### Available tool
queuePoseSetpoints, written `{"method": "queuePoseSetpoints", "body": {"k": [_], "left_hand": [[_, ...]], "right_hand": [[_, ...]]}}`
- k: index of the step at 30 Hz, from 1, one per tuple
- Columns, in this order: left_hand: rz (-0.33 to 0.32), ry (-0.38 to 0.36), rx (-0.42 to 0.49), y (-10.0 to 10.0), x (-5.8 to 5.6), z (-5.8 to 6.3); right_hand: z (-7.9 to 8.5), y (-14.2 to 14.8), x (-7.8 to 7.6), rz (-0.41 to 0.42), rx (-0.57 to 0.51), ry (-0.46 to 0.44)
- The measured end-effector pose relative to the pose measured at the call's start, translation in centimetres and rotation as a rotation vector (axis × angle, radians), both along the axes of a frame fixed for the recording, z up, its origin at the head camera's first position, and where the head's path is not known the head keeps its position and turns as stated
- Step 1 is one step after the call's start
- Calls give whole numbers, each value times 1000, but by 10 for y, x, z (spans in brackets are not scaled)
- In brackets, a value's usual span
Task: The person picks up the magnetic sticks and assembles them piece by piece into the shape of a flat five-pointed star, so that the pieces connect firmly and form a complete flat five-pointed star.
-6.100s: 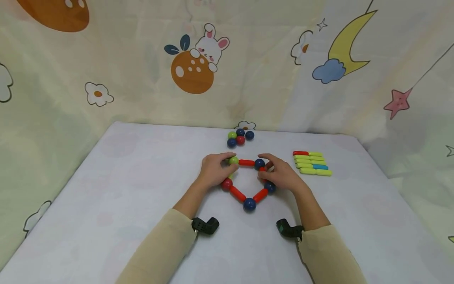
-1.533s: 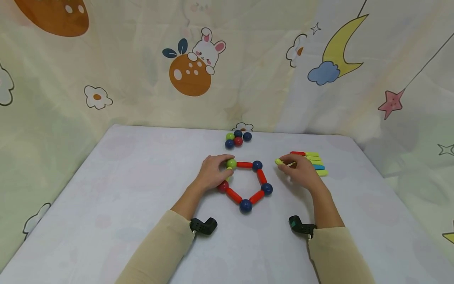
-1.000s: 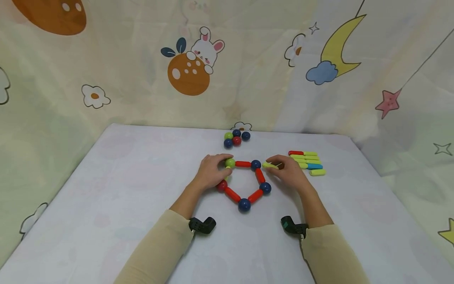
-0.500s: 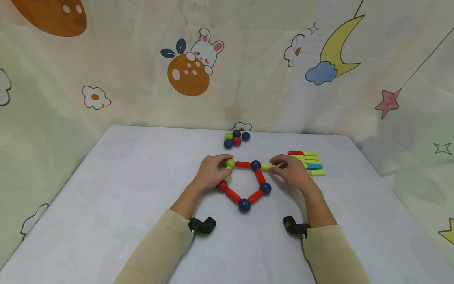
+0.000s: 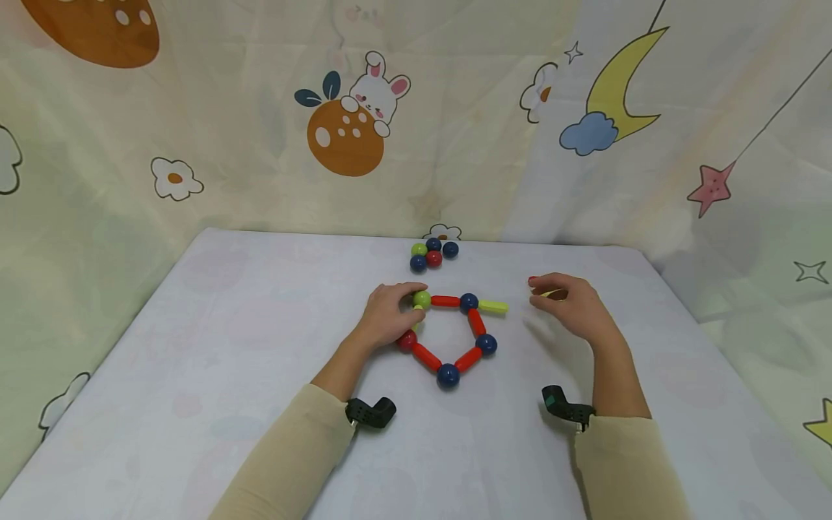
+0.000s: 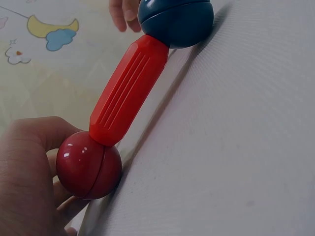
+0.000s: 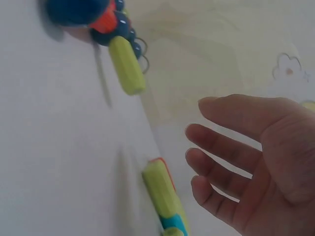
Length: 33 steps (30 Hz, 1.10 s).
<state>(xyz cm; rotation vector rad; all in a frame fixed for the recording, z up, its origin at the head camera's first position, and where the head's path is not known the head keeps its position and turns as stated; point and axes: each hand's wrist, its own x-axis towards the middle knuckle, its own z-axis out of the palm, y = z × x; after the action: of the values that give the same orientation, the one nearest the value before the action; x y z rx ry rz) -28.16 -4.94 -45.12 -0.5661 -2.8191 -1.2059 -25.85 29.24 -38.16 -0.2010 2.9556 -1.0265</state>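
A five-sided ring of magnetic balls and rods lies on the table in the head view. It has a green ball (image 5: pixel 422 299), a red ball (image 5: pixel 407 340), three blue balls and red rods such as the top rod (image 5: pixel 445 301). My left hand (image 5: pixel 385 314) pinches the green ball, partly covering the ring's green left rod. In the left wrist view the red ball (image 6: pixel 88 164) is in front of that hand. A yellow-green rod (image 5: pixel 493 307) sticks out rightward from the upper-right blue ball (image 5: pixel 469 302). My right hand (image 5: pixel 572 303), fingers loosely bent and holding nothing, hovers before the spare rods.
Spare rods (image 7: pixel 162 189), green with some blue and red, lie at the right, mostly hidden by the right hand in the head view. Several loose balls (image 5: pixel 434 258) are clustered near the back edge of the white table (image 5: pixel 260 361). A printed cloth hangs behind.
My right hand brought a yellow-green rod from the spares to the upper-right blue ball, let it go there and moved back right. My left hand kept its hold on the ring.
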Motion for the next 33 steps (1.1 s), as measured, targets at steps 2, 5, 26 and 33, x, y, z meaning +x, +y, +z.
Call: {"method": "queuePoseSetpoints", "body": {"k": [2,5,26,33], "left_hand": [[0,4,2,0,0,0],[1,5,5,0,0,0],[1,-7,1,0,1,0],[1,-4,9,0,1,0]], "right_hand": [[4,7,3,-26,-2,-17],[9,18,7,-57,-10,-42],[-16,69,13,-221,92,-207],[-24,70,9,-224,101,-241]]}}
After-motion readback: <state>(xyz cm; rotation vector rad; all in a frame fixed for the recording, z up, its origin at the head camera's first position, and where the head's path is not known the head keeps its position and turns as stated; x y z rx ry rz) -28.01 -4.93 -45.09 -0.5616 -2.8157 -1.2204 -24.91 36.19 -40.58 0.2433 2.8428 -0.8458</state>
